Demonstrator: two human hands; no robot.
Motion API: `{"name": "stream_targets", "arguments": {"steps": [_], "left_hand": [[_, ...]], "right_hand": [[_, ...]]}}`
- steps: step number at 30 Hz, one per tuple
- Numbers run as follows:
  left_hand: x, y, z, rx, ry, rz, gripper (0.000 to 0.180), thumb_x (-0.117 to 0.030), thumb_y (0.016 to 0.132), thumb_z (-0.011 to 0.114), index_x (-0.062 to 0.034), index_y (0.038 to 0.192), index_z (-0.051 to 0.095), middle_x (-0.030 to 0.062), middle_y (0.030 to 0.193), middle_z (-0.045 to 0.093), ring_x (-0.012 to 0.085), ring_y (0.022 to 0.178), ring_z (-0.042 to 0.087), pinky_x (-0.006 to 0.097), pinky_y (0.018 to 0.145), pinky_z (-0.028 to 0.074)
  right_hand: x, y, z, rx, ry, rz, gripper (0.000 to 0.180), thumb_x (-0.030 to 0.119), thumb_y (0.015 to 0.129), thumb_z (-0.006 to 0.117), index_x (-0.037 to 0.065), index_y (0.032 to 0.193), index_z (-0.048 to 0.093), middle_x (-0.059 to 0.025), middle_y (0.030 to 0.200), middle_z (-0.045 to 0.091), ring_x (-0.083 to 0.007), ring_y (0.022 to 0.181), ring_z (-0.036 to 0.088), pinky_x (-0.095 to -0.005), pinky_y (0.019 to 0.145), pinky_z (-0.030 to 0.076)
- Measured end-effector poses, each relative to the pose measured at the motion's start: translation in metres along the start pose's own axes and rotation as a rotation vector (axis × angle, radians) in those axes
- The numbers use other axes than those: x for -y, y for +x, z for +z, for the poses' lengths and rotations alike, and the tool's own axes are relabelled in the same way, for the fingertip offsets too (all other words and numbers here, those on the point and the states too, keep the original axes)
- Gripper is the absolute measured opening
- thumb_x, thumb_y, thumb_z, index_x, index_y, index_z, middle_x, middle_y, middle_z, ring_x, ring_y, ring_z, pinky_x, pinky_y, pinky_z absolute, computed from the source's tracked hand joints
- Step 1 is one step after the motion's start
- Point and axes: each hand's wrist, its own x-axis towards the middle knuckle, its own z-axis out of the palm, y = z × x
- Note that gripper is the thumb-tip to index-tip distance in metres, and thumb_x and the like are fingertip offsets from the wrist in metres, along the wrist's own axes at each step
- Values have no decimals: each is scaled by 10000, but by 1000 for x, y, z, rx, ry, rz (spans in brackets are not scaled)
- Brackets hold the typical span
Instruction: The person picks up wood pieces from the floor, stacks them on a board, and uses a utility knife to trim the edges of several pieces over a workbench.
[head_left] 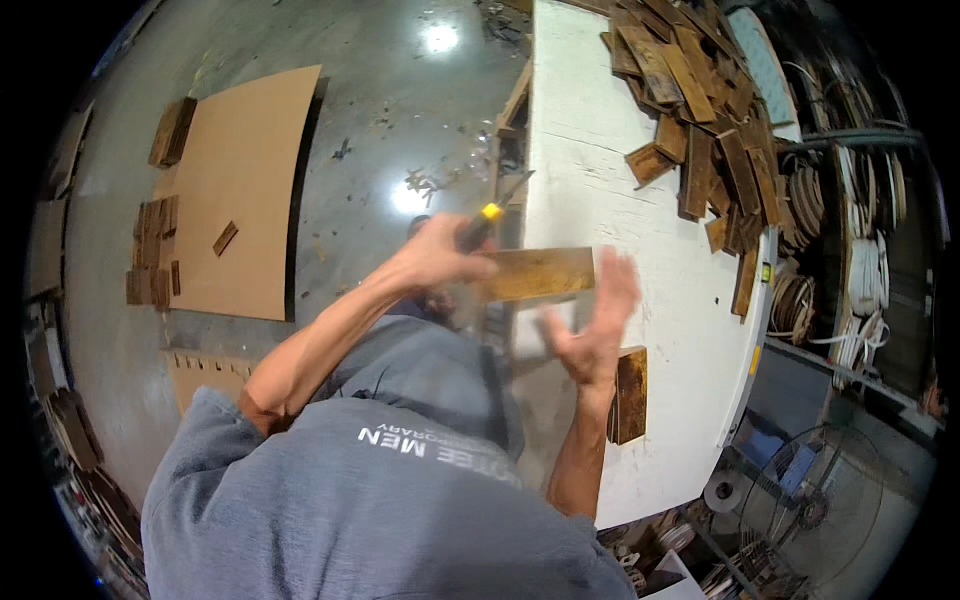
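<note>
My left hand [435, 258] is closed around a slim tool with a yellow and black handle [484, 222]; its metal blade points up and away. A flat rectangular piece of brown wood [545, 272] sits just right of that hand, above the edge of the white table [585, 150]. I cannot tell whether the left hand also grips it. My right hand [592, 330] is blurred, fingers spread, palm toward the wood piece and just below it, holding nothing. A dark wood block [630, 395] lies on the table beside my right wrist.
A heap of brown wood pieces [705, 120] covers the table's far right. A cardboard sheet [245, 190] with small wood pieces [155, 250] lies on the concrete floor at left. Coiled strips hang on racks [860, 230] at right; a floor fan [810, 500] stands lower right.
</note>
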Motion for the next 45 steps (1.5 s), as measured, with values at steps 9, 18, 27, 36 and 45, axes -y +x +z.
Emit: {"name": "stream_targets", "arguments": {"steps": [9, 18, 27, 36, 45], "left_hand": [[-25, 35, 20, -131, -465, -15, 297, -263, 920, 705, 1, 1026, 623, 83, 845, 680, 100, 657, 583, 245, 522, 454], [57, 20, -25, -196, -718, -236, 286, -274, 981, 614, -1, 1059, 584, 72, 789, 647, 119, 623, 590, 255, 501, 479], [83, -8, -2, -98, -777, -239, 244, -246, 1007, 551, -13, 948, 596, 71, 794, 602, 160, 706, 615, 279, 556, 531], [45, -36, 13, 36, -721, -134, 493, -220, 1008, 542, 41, 1424, 503, 64, 811, 602, 115, 622, 543, 235, 499, 410], [28, -43, 27, 111, -587, -156, 459, -162, 993, 598, -18, 1425, 539, -27, 784, 570, 46, 640, 493, 236, 532, 397]], "right_hand": [[-8, 20, 35, 194, 203, 169, 779, 224, 754, 815, 3, 1409, 456, -210, 1157, 593, -421, 1118, 520, -508, 981, 418], [-27, 24, 103, 9, -158, 233, 627, 332, 757, 795, 7, 1244, 571, -197, 1253, 551, -376, 1182, 468, -543, 990, 373], [-34, 31, 127, -56, -246, 244, 615, 263, 734, 766, -14, 1243, 558, -189, 1213, 556, -366, 1143, 466, -505, 970, 377], [-46, -2, 89, 94, -18, 146, 759, 162, 741, 792, -8, 1421, 500, -205, 1326, 527, -380, 1223, 429, -517, 1050, 364], [-35, 2, 102, 86, 51, 87, 725, 121, 725, 802, -6, 1389, 540, -196, 1271, 557, -378, 1186, 453, -486, 1048, 364]]}}
